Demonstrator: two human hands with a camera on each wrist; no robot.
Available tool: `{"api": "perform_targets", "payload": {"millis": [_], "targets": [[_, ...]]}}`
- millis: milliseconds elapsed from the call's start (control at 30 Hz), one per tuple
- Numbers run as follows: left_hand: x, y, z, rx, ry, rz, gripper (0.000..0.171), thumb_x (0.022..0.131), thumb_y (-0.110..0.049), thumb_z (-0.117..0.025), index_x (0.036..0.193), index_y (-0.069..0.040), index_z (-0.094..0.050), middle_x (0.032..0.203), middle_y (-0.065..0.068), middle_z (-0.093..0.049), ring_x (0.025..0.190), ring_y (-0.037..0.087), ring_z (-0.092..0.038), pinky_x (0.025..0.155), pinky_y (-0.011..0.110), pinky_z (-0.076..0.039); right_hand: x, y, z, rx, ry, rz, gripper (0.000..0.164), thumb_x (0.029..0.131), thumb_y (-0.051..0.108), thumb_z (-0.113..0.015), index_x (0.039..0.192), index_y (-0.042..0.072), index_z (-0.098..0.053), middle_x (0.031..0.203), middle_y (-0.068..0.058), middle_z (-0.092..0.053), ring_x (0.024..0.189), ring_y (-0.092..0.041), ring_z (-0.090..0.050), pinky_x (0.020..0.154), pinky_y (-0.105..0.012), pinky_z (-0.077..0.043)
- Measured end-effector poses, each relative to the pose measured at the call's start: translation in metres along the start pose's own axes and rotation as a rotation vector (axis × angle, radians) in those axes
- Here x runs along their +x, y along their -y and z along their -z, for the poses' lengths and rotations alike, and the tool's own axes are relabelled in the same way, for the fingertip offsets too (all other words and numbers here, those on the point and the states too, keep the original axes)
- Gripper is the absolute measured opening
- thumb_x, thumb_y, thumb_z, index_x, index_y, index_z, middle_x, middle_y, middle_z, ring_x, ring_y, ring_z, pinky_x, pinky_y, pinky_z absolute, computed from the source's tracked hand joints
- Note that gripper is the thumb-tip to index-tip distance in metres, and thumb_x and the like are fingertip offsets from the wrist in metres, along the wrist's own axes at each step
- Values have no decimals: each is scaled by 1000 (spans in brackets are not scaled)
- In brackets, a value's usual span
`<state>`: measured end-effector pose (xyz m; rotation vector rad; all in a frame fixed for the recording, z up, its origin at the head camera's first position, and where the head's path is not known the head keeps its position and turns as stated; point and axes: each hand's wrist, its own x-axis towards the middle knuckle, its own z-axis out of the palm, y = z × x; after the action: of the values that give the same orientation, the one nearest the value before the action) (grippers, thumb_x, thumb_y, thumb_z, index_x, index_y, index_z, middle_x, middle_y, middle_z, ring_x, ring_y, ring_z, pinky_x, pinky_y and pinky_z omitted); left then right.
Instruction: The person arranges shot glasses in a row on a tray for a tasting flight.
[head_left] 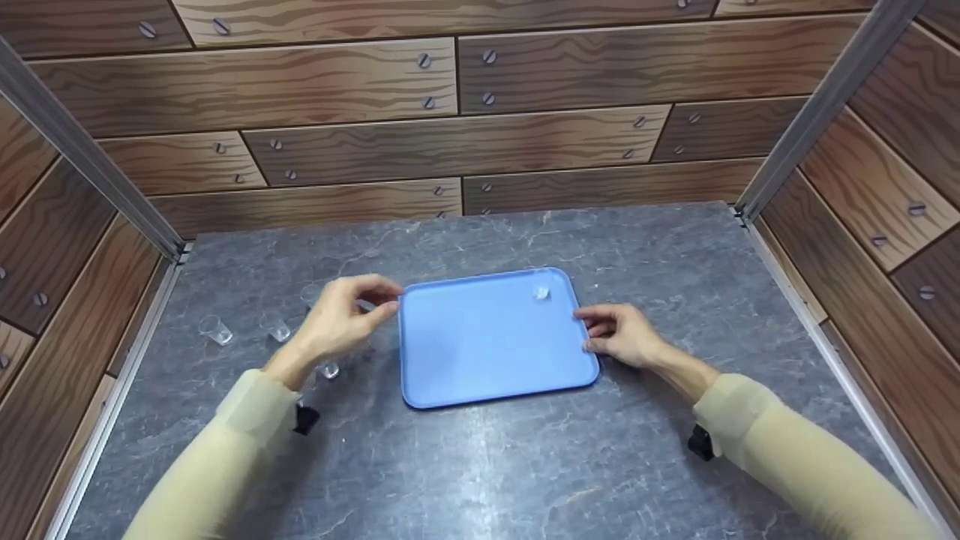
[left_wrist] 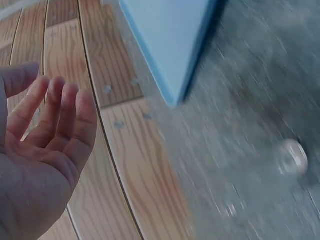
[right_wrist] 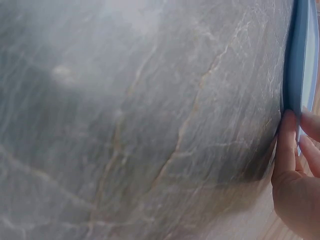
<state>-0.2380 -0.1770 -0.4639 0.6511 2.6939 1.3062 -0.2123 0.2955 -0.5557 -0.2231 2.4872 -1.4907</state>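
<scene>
A blue tray [head_left: 487, 345] is over the grey marbled table, with a small clear glass [head_left: 541, 292] near its far right corner. My right hand [head_left: 626, 335] pinches the tray's right rim; the right wrist view shows thumb and fingers [right_wrist: 286, 145] on either side of that edge. At the far left corner of the tray is my left hand [head_left: 341, 315], its fingertips close to the rim. In the left wrist view its fingers [left_wrist: 62, 115] are loosely bent, with nothing held and a gap to the tray [left_wrist: 172, 45].
Left of the tray stand small clear glasses, among them one at far left [head_left: 216, 330], another glass [head_left: 276, 328] beside it, and a nearer glass [head_left: 328, 369] below my left wrist. Wood-patterned walls [head_left: 360, 142] and metal posts [head_left: 817, 112] enclose the table.
</scene>
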Motion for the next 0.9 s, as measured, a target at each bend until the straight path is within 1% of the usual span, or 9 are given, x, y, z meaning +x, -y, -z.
{"api": "perform_targets", "payload": {"millis": [167, 333, 433, 533, 600, 667, 767, 867, 900], "targets": [[-12, 15, 16, 6, -27, 16, 19, 103, -11, -77, 120, -7, -83, 112, 12, -85, 103, 21, -77, 89, 29, -64, 0, 0, 0, -11, -7, -1, 56, 91, -10, -82, 145, -13, -67, 120, -32, -74, 100, -16, -71, 75, -15, -60], [-26, 28, 29, 37, -2, 44, 20, 99, -10, -81, 119, -8, -83, 110, 11, -85, 102, 18, -76, 88, 24, -63, 1, 1, -1, -12, -4, -3, 56, 91, -9, -82, 145, -12, -67, 122, -32, -74, 102, -20, -72, 75, -15, -61], [-36, 37, 36, 50, 24, 74, 24, 97, -10, -83, 121, -8, -82, 115, 14, -84, 107, 23, -77, 92, 28, -64, 1, 0, -2, -12, 1, 1, 56, 91, -8, -82, 145, -12, -67, 121, -32, -74, 102, -19, -72, 75, -16, -60], [-46, 46, 43, 50, 46, 103, 29, 96, -10, -84, 125, -8, -82, 123, 18, -83, 115, 32, -78, 99, 41, -67, 0, 0, -2, 4, 0, -5, 57, 91, -9, -82, 146, -11, -67, 119, -31, -74, 101, -17, -71, 73, -17, -60], [-52, 53, 47, 43, 59, 119, 32, 95, -11, -85, 127, -7, -81, 127, 20, -82, 119, 38, -77, 103, 51, -66, 0, 0, -1, 16, -2, -11, 57, 90, -9, -82, 146, -11, -67, 118, -30, -75, 99, -15, -70, 71, -17, -60], [-58, 59, 50, 30, 68, 131, 36, 94, -10, -87, 129, -5, -80, 131, 22, -81, 123, 43, -76, 106, 56, -65, 0, 0, -1, 26, -1, -14, 58, 90, -10, -82, 146, -11, -67, 117, -30, -75, 99, -15, -69, 70, -18, -60], [-66, 69, 53, 24, 77, 160, 42, 92, -11, -89, 132, -2, -78, 134, 23, -79, 126, 45, -75, 106, 52, -66, 1, 0, -1, 25, 1, -8, 58, 90, -9, -82, 145, -11, -67, 117, -30, -75, 99, -16, -70, 71, -17, -60], [-72, 78, 53, 15, 86, 193, 47, 92, -13, -90, 135, 1, -76, 137, 24, -78, 126, 43, -76, 105, 44, -66, 1, 0, -1, 25, 3, -6, 57, 90, -9, -82, 145, -12, -67, 119, -31, -74, 99, -16, -70, 72, -17, -60], [-74, 80, 53, 12, 88, 198, 48, 92, -14, -90, 135, 1, -76, 137, 25, -78, 126, 42, -77, 105, 45, -67, 1, 0, -1, 23, 2, -6, 57, 90, -9, -82, 145, -12, -67, 119, -31, -74, 99, -16, -70, 72, -17, -60]]}}
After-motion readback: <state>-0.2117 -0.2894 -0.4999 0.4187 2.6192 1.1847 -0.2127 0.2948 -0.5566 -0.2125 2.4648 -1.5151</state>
